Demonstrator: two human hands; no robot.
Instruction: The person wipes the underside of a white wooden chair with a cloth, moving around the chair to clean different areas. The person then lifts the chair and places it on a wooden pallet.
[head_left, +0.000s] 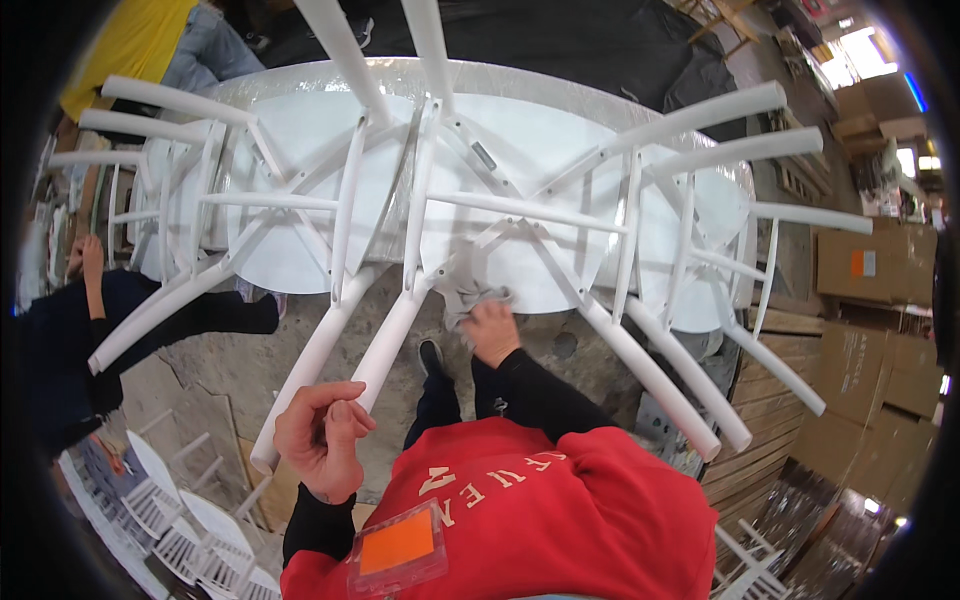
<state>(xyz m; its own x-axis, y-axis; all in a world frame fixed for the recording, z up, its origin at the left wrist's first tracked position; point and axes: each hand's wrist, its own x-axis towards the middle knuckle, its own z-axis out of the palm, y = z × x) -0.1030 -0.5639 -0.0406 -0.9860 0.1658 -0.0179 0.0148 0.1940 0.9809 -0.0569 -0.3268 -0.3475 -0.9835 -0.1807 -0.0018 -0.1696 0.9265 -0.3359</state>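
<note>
- A grey cloth [478,298] is pressed by the right hand [493,330] against the underside of an upturned white chair [520,180], near 6 o'clock of its seat, where the leg braces meet.
- A chair leg [385,345] is gripped near its tip by the left hand [322,435], fingers curled closed around it.
- The chair is best kept steadied by that leg while short strokes are worked along each brace.
- A second upturned chair [270,190] lies just beside, at 9 o'clock, on a wrapped worktop [560,85].
</note>
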